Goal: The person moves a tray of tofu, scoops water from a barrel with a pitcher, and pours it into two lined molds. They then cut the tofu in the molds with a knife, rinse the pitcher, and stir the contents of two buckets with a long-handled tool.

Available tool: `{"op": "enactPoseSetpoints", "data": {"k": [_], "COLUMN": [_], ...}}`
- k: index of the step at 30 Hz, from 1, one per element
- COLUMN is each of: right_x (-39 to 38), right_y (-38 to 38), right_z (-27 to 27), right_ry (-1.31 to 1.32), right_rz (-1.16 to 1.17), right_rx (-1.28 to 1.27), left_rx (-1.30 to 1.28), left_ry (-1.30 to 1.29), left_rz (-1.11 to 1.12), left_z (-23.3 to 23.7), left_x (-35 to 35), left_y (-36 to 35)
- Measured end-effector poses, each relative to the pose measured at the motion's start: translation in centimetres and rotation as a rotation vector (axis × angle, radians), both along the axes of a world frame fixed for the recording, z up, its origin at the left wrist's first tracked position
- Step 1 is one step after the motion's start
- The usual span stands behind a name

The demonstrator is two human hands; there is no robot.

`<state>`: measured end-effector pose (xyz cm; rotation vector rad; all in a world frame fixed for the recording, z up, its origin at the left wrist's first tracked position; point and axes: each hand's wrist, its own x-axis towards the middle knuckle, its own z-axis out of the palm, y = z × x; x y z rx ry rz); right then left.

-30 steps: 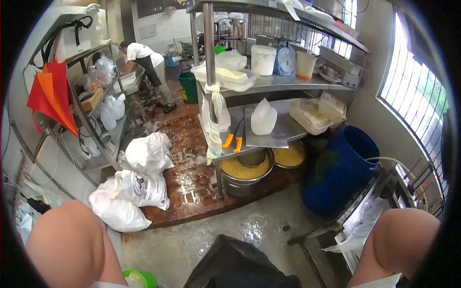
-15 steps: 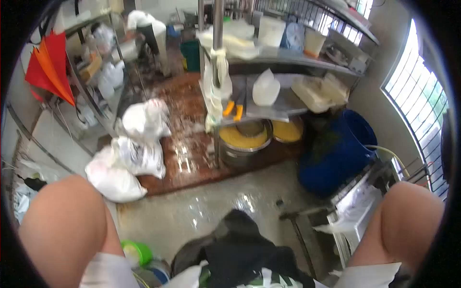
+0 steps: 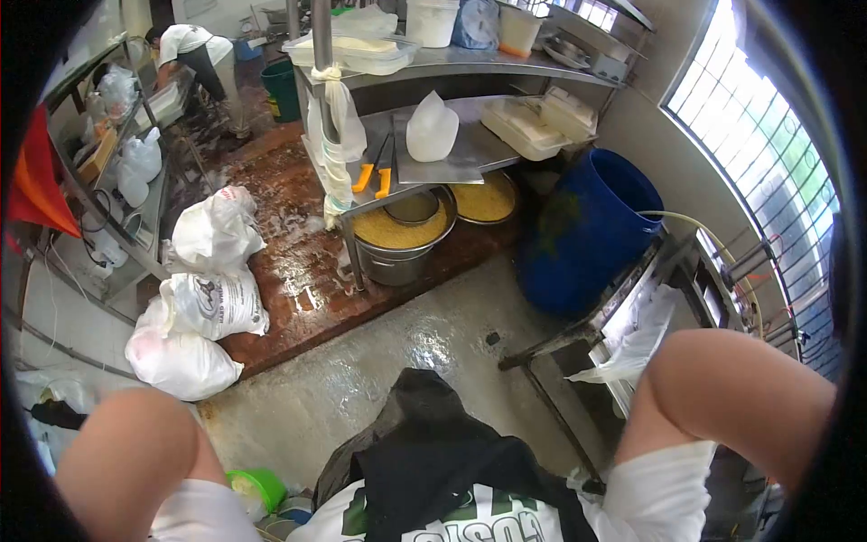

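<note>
Neither my left hand nor my right hand shows; only my bent bare arms in white sleeves reach out at both lower sides. What the hands hold cannot be seen. Below me are my dark apron and printed white shirt. Nearest my left arm, white sacks (image 3: 203, 307) are piled on the floor. By my right arm, a white plastic sheet (image 3: 637, 339) lies on a metal frame. Ahead, a steel shelf unit carries a white jug (image 3: 432, 128) and two orange-handled tools (image 3: 384, 182). Under it stand a pot of yellow grain-like food (image 3: 402, 235) and a second pan (image 3: 486, 199).
A blue barrel (image 3: 578, 235) with a hose stands at right, near a barred window (image 3: 768, 135). A wet red-brown raised floor (image 3: 298, 271) edges the grey floor. A green bucket (image 3: 257, 488) is at lower left. Another person (image 3: 203, 63) bends over at the far upper left.
The view has turned right and sharpened, so the shelf, sacks and barrel sit further left and slightly higher, apart from the sacks' lower edge. The other person now bends lower, with head and arm showing.
</note>
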<state>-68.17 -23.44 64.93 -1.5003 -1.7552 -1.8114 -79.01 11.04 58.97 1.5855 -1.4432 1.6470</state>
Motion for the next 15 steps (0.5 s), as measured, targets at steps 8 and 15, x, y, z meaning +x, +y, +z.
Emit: {"op": "enactPoseSetpoints", "data": {"k": [8, 15], "right_x": [12.4, 1.5], "right_y": [-1.0, -4.8], "right_z": [-35.7, -50.3], "right_ry": [1.669, 2.339], "right_rz": [-0.407, -0.511], "right_rx": [0.23, 0.051], "left_rx": [-0.93, -1.022], "left_ry": [1.431, 2.161], "left_rz": [0.115, 0.224], "left_z": [-31.6, -43.8], "left_x": [10.7, 4.7], "left_y": [4.2, 0.2]}}
